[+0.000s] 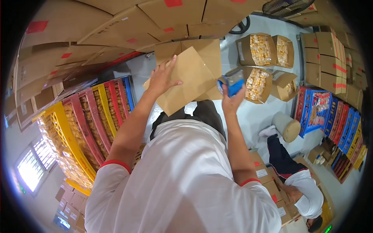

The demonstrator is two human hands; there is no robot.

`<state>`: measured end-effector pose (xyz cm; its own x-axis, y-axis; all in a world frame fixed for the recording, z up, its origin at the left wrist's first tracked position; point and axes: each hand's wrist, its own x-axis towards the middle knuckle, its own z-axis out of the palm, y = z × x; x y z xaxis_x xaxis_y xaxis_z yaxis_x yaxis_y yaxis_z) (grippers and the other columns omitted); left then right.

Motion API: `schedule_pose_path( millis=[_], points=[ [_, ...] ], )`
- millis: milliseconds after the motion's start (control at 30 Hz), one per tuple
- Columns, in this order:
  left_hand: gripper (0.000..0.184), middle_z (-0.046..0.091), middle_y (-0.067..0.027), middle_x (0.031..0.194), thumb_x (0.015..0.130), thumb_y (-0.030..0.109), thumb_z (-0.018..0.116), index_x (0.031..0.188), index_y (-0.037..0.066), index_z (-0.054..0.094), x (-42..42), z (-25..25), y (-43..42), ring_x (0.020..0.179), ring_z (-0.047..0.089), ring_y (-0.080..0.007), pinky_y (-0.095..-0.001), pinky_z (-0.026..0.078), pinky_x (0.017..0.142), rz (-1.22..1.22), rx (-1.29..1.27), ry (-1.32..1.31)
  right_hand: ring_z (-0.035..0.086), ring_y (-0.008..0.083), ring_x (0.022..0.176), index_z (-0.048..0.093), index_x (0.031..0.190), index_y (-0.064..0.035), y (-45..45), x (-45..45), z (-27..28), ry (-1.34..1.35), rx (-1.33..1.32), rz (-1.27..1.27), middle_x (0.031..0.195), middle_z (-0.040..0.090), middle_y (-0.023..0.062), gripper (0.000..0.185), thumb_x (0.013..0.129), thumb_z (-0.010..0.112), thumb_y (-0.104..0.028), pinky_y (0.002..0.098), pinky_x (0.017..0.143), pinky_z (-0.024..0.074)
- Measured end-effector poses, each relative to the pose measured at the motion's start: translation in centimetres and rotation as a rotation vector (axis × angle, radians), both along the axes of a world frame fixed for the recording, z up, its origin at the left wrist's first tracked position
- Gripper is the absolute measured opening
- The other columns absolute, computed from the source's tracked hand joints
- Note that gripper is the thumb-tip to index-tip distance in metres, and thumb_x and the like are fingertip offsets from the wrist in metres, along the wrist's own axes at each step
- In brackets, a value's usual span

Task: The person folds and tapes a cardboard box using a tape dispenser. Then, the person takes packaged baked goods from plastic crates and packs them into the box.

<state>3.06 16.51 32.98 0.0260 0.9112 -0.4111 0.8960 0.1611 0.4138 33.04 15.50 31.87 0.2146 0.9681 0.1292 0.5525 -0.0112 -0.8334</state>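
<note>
In front of me is a brown cardboard box point(190, 79), its panels at an angle to one another. My left hand point(164, 79) lies on its left part with the fingers spread, pressing against the cardboard. Just right of the box, my right hand point(233, 100) grips a blue tape dispenser point(232, 86). The dispenser's lower part is covered by my fingers. I cannot tell whether its front touches the box edge.
Stacked cartons point(128, 27) line the far side. Yellow, red and blue crates point(77, 136) of packed goods rise at left. Open boxes of yellow packets point(259, 48) stand right, near a round stool point(285, 126). A co-worker point(301, 186) is at lower right.
</note>
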Motion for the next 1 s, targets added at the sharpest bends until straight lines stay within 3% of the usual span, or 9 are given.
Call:
schedule_pose_path(
  millis=[200, 400, 467, 500, 567, 667, 767, 933, 1000],
  points=[
    [0.12, 0.038, -0.0198, 0.16, 0.071, 0.047, 0.09, 0.166, 0.036, 0.017, -0.3, 0.4, 0.2, 0.143, 0.04, -0.0407, -0.0553, 0.034, 0.113, 0.007, -0.022, -0.034, 0.066, 0.0352, 0.102, 0.05, 0.131, -0.0003, 1.0, -0.4, 0.6, 0.196, -0.112, -0.079, 0.113, 0.066, 0.0211, 0.066, 0.083, 0.087, -0.026, 0.0422, 0.09, 0.0513],
    [0.111, 0.036, -0.0188, 0.162, 0.077, 0.046, 0.086, 0.165, 0.021, 0.023, 2.5, 1.7, -0.1, 0.145, 0.038, -0.042, -0.0547, 0.03, 0.118, -0.06, 0.184, 0.216, 0.068, 0.0361, 0.101, 0.051, 0.13, -0.0013, -0.2, -0.5, 1.4, 0.097, -0.117, -0.008, 0.115, 0.066, 0.0222, 0.064, 0.082, 0.087, -0.024, 0.0421, 0.088, 0.0533],
    [0.088, 0.046, -0.0179, 0.156, 0.089, 0.044, 0.078, 0.159, 0.009, 0.038, 4.6, 1.7, 0.0, 0.143, 0.043, -0.0383, -0.0492, 0.029, 0.121, 0.191, 0.17, -0.501, 0.069, 0.0369, 0.1, 0.051, 0.13, -0.0017, -0.8, -0.4, 2.4, 0.086, -0.065, 0.043, 0.114, 0.066, 0.0215, 0.065, 0.08, 0.087, -0.022, 0.0426, 0.087, 0.054],
    [0.088, 0.046, -0.0179, 0.156, 0.089, 0.044, 0.078, 0.159, 0.009, 0.038, 5.5, 2.6, 0.3, 0.143, 0.043, -0.0383, -0.0492, 0.029, 0.121, 0.194, 0.17, -0.5, 0.069, 0.0376, 0.099, 0.052, 0.13, -0.0021, -0.9, -0.2, 2.9, 0.076, -0.004, 0.094, 0.114, 0.066, 0.0208, 0.065, 0.079, 0.087, -0.019, 0.0431, 0.085, 0.0547],
    [0.058, 0.057, -0.0155, 0.145, 0.1, 0.037, 0.068, 0.143, 0.0, 0.057, 7.1, 6.0, 1.7, 0.138, 0.05, -0.0262, -0.0387, 0.037, 0.118, 0.6, -0.471, -1.239, 0.068, 0.0368, 0.098, 0.051, 0.132, -0.0024, -0.6, 0.6, 3.7, -0.021, -0.001, 0.185, 0.114, 0.065, 0.0202, 0.068, 0.077, 0.089, -0.018, 0.0428, 0.085, 0.0546],
    [0.046, 0.065, -0.0093, 0.134, 0.104, 0.032, 0.063, 0.134, -0.001, 0.064, 9.5, 8.9, 2.3, 0.12, 0.06, -0.0227, -0.0373, 0.044, 0.11, 0.698, -0.529, -1.472, 0.067, 0.0388, 0.098, 0.05, 0.135, -0.0034, -0.3, 1.3, 3.5, -0.171, -0.022, 0.27, 0.115, 0.064, 0.0191, 0.075, 0.073, 0.091, -0.016, 0.0438, 0.083, 0.055],
    [0.036, 0.073, -0.0068, 0.117, 0.103, 0.028, 0.064, 0.123, 0.0, 0.071, 10.4, 6.2, 3.4, 0.104, 0.065, -0.0182, -0.0328, 0.049, 0.099, 0.642, -0.447, -1.396, 0.067, 0.0391, 0.098, 0.046, 0.143, -0.0035, 0.1, 0.9, 4.6, -0.202, 0.009, 0.259, 0.113, 0.063, 0.0193, 0.082, 0.076, 0.089, -0.02, 0.0451, 0.079, 0.0552],
    [0.024, 0.075, -0.0005, 0.085, 0.098, 0.024, 0.07, 0.095, 0.003, 0.08, 6.9, -2.7, 9.2, 0.083, 0.066, -0.0103, -0.0278, 0.051, 0.079, 0.595, 0.186, -0.883, 0.067, 0.0355, 0.079, 0.038, 0.16, -0.0265, 2.5, -1.3, 7.2, -0.6, -0.216, 0.475, 0.096, 0.057, 0.0162, 0.082, 0.089, 0.078, -0.034, 0.0464, 0.065, 0.0555],
    [0.021, 0.072, 0.0024, 0.09, 0.098, 0.025, 0.071, 0.099, 0.006, 0.078, 4.2, -2.7, 11.3, 0.085, 0.063, -0.0103, -0.0279, 0.05, 0.081, 0.464, 0.125, -0.73, 0.066, 0.0349, 0.07, 0.041, 0.158, -0.0328, 3.7, -2.5, 6.5, -0.567, -0.166, 0.444, 0.091, 0.055, 0.0152, 0.077, 0.089, 0.077, -0.033, 0.046, 0.061, 0.0555]
  ],
)
